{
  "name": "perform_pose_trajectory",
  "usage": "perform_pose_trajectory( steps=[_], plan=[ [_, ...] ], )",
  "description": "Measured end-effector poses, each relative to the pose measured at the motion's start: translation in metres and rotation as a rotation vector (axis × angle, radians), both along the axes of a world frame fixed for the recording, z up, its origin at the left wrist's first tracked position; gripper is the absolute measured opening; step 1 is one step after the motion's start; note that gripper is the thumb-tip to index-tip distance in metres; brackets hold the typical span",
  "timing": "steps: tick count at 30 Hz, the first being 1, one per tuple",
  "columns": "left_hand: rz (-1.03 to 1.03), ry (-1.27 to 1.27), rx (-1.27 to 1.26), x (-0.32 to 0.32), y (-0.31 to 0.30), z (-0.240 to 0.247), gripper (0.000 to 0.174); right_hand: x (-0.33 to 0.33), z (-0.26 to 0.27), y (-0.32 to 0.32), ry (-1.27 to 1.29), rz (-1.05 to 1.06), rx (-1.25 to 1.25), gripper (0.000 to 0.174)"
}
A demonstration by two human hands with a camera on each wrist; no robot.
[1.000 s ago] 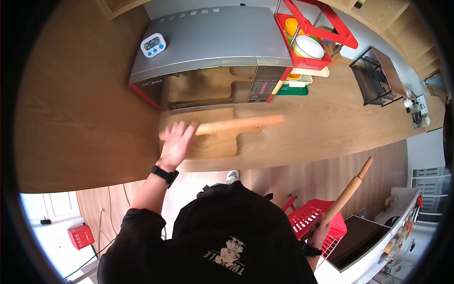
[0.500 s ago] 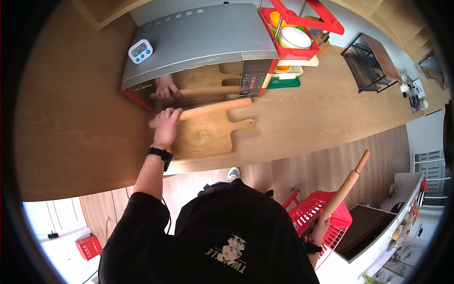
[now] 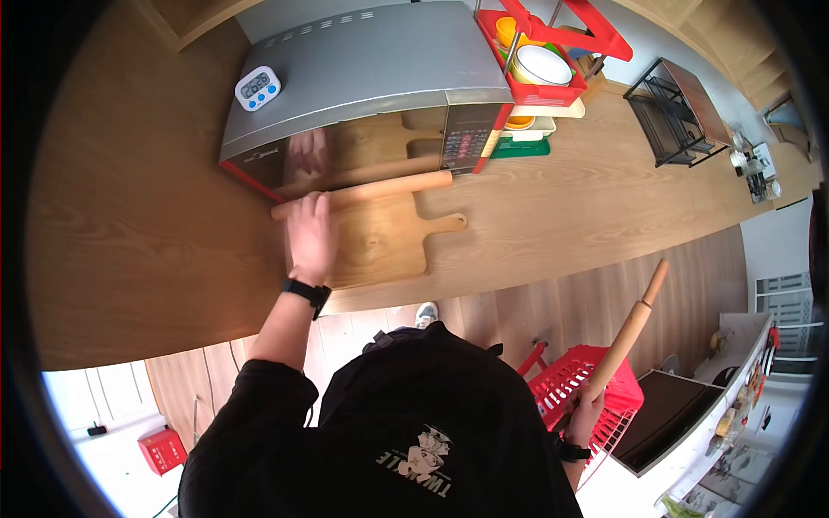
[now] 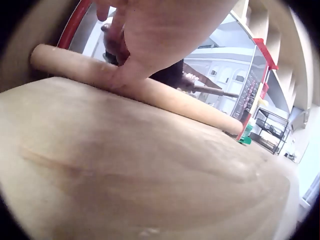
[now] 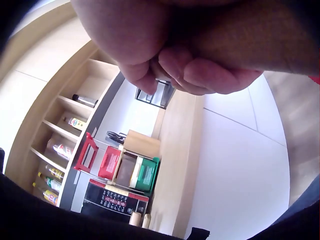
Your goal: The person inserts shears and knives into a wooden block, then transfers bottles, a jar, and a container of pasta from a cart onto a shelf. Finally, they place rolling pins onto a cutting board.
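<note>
A plain straight rolling pin [image 3: 389, 187] lies along the far edge of a wooden cutting board [image 3: 380, 237], close to the microwave front. My left hand [image 3: 313, 240], slightly blurred, is over the pin's left part. In the left wrist view its thumb [image 4: 122, 77] touches the pin, while the other fingers are raised above the wood and not curled round it. Low at my right side, my right hand [image 3: 585, 419] grips a second rolling pin [image 3: 622, 341], with a narrower handle pointing up and away. The right wrist view shows the fingers [image 5: 210, 77] curled round it.
The microwave [image 3: 371, 60] carries a white timer [image 3: 257, 88]. Right of it stands a red rack [image 3: 553, 93] with bowls. Farther right is a black-framed shelf [image 3: 678, 112]. A red basket [image 3: 566, 380] is beside my right hand, below the counter edge.
The straight rolling pin came down and back onto the board's far edge. My left hand has since shifted slightly right and toward me. The right hand keeps its grip, nearly still.
</note>
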State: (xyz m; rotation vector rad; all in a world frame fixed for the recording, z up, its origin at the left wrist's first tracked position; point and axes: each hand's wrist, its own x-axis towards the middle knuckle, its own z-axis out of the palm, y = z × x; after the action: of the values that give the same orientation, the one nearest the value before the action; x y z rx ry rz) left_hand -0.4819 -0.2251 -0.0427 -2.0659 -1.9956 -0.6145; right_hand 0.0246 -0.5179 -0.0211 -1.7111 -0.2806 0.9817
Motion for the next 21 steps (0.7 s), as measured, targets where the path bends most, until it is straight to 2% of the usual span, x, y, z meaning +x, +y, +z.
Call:
perform_pose_trajectory(
  steps=[1,2,3,5,6,7,8,9,10,11,13,14,16,18,20,21],
  plan=[
    [0.004,-0.046,-0.098,0.011,-0.008,0.007,0.047,-0.001,0.006,0.005,-0.094,0.085,-0.023,0.016],
    [-0.1,-0.076,-0.007,0.026,-0.015,0.01,0.045,-0.002,0.01,0.01,-0.188,0.169,-0.045,0.017],
    [-0.271,-0.205,-0.024,0.045,-0.025,0.023,0.045,-0.002,0.012,0.016,-0.188,0.167,-0.045,0.017],
    [-0.684,-0.234,0.003,0.081,-0.042,0.048,0.053,-0.002,0.016,0.031,-0.798,0.518,-0.034,0.031],
    [-0.814,-0.193,0.008,0.101,-0.051,0.062,0.055,-0.008,0.024,0.042,-0.799,0.515,-0.037,0.031],
    [-0.941,-0.15,0.014,0.118,-0.058,0.074,0.057,-0.018,0.038,0.056,-0.99,0.661,-0.057,0.035],
    [-0.942,-0.153,0.018,0.132,-0.06,0.084,0.057,-0.029,0.051,0.07,-1.183,0.808,-0.078,0.039],
    [-1.007,-0.141,-0.023,0.145,-0.063,0.092,0.059,-0.041,0.065,0.084,-1.188,0.806,-0.078,0.039],
    [-1.071,-0.128,-0.065,0.151,-0.065,0.095,0.061,-0.054,0.077,0.097,-1.243,0.909,-0.09,0.041],
    [-1.07,-0.132,-0.062,0.151,-0.067,0.091,0.061,-0.066,0.087,0.108,-1.296,1.014,-0.102,0.044],
    [-1.076,0.034,-0.25,0.152,-0.069,0.078,0.056,-0.082,0.096,0.126,-1.366,1.071,-0.071,0.045],
    [-1.075,0.034,-0.249,0.148,-0.068,0.078,0.056,-0.089,0.098,0.132,-1.432,1.126,-0.039,0.046],
    [-1.004,0.133,-0.352,0.129,-0.055,0.08,0.051,-0.096,0.091,0.142,-1.415,1.107,0.03,0.042],
    [-0.934,0.143,-0.248,0.105,-0.043,0.069,0.046,-0.097,0.081,0.15,-1.419,1.051,0.426,0.035],
    [-0.805,0.169,-0.24,0.072,-0.032,0.051,0.044,-0.094,0.095,0.146,-1.397,1.015,0.412,0.033],
    [-0.729,0.191,-0.273,0.056,-0.028,0.045,0.043,-0.083,0.091,0.138,-1.355,0.92,0.384,0.031]
  ],
)
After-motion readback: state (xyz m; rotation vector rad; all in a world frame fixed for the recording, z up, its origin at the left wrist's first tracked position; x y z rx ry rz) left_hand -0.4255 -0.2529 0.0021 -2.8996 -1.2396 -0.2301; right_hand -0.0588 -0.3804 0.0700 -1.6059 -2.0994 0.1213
